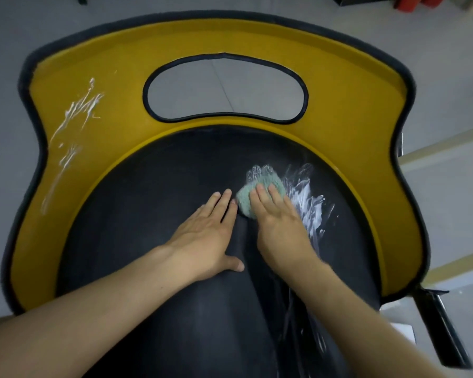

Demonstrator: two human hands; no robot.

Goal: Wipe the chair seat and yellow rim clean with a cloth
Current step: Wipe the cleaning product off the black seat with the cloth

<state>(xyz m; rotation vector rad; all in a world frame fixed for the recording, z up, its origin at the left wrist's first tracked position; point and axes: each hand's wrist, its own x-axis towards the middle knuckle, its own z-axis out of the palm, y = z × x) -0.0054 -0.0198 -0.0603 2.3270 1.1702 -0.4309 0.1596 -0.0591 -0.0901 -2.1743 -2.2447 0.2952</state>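
1. You are in the seat-wiping step. Your right hand (279, 227) lies flat, fingers straight and together, pressing the green cloth (243, 201) onto the black seat (148, 214) — nothing is gripped, the palm just bears down.
2. Your left hand (205, 236) rests open on the seat just left of the cloth, fingers straight and holding nothing. It looks like a brace.
3. The cloth sits right of the seat's middle, toward the far side, and its far edge shows past your fingertips.
4. White smears (306, 197) on the seat lie just right of the cloth and seem to touch its right edge. By my reading, the next move is a stroke to the right through them, with the palm kept flat so the cloth does not slip out.
5. The yellow rim (93, 64) is not yet done — white streaks (77, 113) run down its left side, well apart from the cloth. That likely calls for carrying the cloth across once the seat smears are gone.
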